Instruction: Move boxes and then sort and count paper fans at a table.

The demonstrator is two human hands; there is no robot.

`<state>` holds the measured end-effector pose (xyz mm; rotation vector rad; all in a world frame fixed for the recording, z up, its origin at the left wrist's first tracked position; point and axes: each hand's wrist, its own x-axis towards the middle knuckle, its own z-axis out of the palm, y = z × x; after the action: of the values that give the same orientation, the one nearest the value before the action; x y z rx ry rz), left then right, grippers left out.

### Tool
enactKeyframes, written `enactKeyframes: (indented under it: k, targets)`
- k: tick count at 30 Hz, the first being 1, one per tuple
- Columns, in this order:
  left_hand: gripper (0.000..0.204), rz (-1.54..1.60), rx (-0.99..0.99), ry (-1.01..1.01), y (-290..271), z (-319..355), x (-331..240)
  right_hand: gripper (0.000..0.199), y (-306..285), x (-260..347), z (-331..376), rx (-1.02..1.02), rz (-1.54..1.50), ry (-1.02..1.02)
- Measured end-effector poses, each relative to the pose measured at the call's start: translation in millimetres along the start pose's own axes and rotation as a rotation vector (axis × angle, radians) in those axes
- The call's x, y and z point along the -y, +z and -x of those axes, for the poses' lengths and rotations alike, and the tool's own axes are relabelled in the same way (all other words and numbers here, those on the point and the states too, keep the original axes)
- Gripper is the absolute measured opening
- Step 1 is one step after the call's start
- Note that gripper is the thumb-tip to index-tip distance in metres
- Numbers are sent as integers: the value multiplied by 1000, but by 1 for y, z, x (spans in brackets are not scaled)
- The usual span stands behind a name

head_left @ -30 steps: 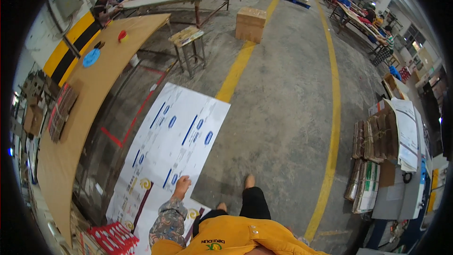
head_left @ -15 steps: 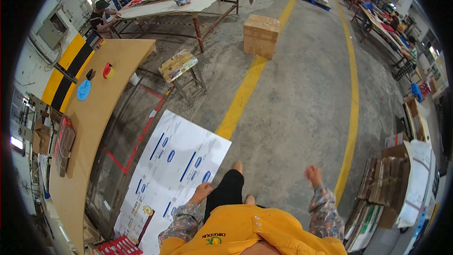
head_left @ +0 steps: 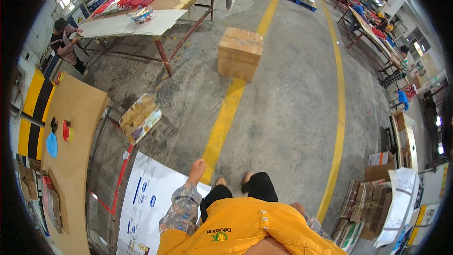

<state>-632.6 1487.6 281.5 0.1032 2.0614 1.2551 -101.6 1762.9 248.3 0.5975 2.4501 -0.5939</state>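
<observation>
My left hand [head_left: 196, 171] swings in front of my left side with its fingers curled in and nothing seen in them. It is nearest the right corner of a large white printed sheet [head_left: 160, 186], which lies low on my left, and appears apart from it. My right hand [head_left: 298, 208] hangs beside my right hip, partly hidden by my yellow top and blurred, so its fingers are unclear. Ahead on the floor stands a closed brown cardboard box [head_left: 240, 56] on a yellow line.
A worn stool [head_left: 141, 118] stands ahead left, beside a long brown table [head_left: 75, 113] with tape and a blue item. Farther off, a person works at a worktable [head_left: 188, 0]. Flattened cartons [head_left: 368, 203] are stacked to my right. A loaded blue pallet [head_left: 297, 2] stands far ahead.
I have stepped forward: the box, stool and tables appear nearer and the white sheet has slid back beside me. My left hand has swung forward, my right hand back toward my hip.
</observation>
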Motion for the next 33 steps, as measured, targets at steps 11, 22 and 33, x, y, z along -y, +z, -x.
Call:
enactKeyframes:
  k: [11,22,33]
  targets:
    - [38,-236,217,206,184,-213,-249,31,-192,-171,-220,54,-731,445]
    - [41,-282,128,-114,275,-406,-368,29,-698,-203,-532,-546,-962,-12]
    - [38,-93,-82,-28,389,-660,-506,30,-665,-444,-763,-101,-620,125]
